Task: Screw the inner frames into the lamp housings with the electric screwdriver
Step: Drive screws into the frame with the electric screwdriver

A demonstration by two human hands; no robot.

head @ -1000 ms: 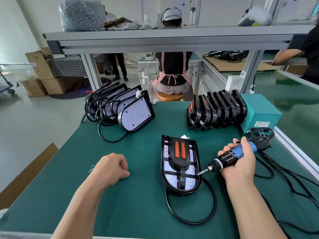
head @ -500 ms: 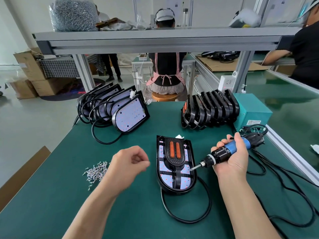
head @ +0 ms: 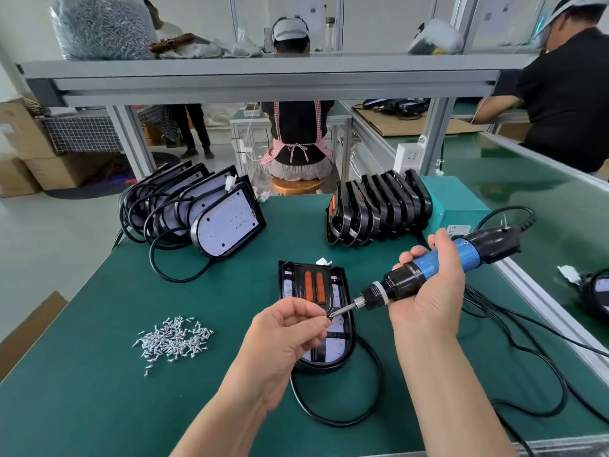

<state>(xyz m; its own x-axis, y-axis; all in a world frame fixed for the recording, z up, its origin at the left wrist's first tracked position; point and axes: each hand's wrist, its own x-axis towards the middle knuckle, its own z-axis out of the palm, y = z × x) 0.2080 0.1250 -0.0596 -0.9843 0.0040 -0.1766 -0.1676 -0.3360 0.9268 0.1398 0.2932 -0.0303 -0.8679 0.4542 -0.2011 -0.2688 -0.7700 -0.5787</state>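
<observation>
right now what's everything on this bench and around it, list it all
middle lamp housing: one, black, flat mid-table, inner frame with orange strips in it
leaning lamp housings: about five, black with white boards, far left
spare inner frames: about seven, black, far right
box: one, teal, behind those frames
loose screws: one pile, silver, left of table
bag of screws: one, clear, top shelf left
table: one, green top
people: three, background
electric screwdriver: one, blue and black, in right hand
left hand: pinches a screw at the screwdriver's tip
right hand: grips the screwdriver
</observation>
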